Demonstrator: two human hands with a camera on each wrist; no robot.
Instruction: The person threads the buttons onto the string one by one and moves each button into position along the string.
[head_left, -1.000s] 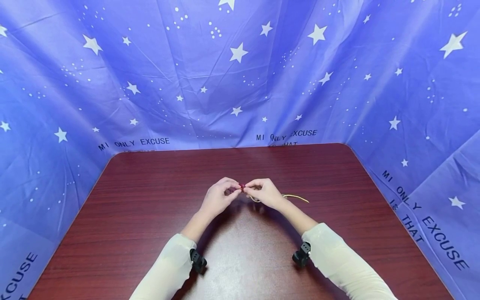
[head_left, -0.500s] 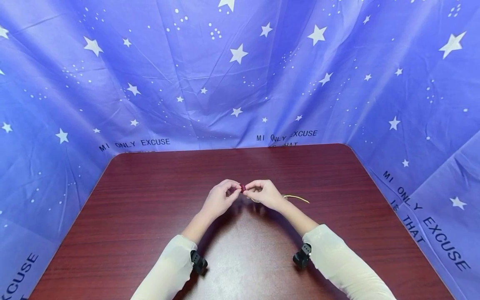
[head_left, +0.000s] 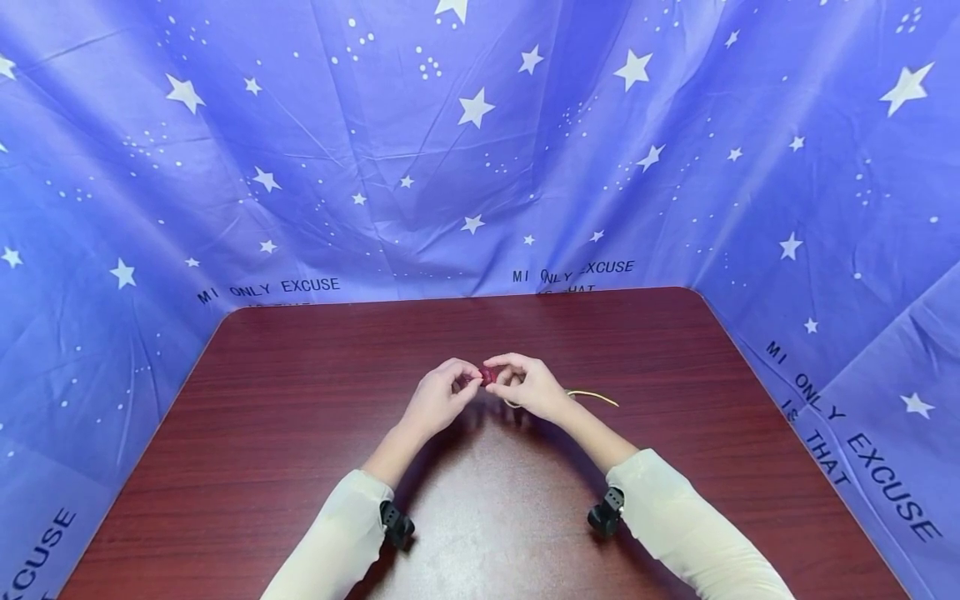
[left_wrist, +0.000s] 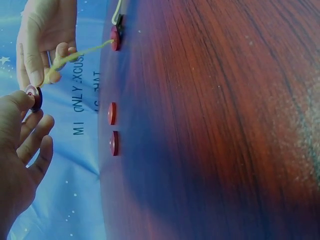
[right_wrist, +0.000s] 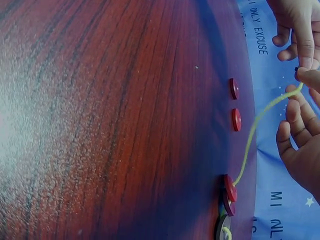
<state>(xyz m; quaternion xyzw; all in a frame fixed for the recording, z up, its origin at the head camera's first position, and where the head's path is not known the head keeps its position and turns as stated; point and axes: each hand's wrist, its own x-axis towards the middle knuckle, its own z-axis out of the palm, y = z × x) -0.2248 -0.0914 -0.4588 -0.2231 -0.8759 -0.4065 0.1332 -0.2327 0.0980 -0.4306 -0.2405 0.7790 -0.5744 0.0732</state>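
A small dark red button [left_wrist: 34, 98] is pinched between the thumb and index finger of my left hand [head_left: 438, 398]. My right hand [head_left: 534, 387] is close against its other side, with thumb and index finger spread around it in the head view. A yellow cord [right_wrist: 250, 132] runs from the button past the curled fingers of my right hand down to a red button [right_wrist: 230, 187] lying on the table. Whether the cord passes through the pinched button is hidden by the fingertips. The cord's far end trails to the right in the head view.
Two loose red buttons, one upper [right_wrist: 234, 88] and one lower [right_wrist: 236, 120], lie on the table [head_left: 480, 517] near its far side. A black round piece [right_wrist: 223, 227] lies by the corded buttons. A blue star-printed curtain [head_left: 480, 167] surrounds the table.
My right thumb and index finger have moved apart, and more of the red button shows between the hands. The left hand has stayed nearly in place, gripping it.
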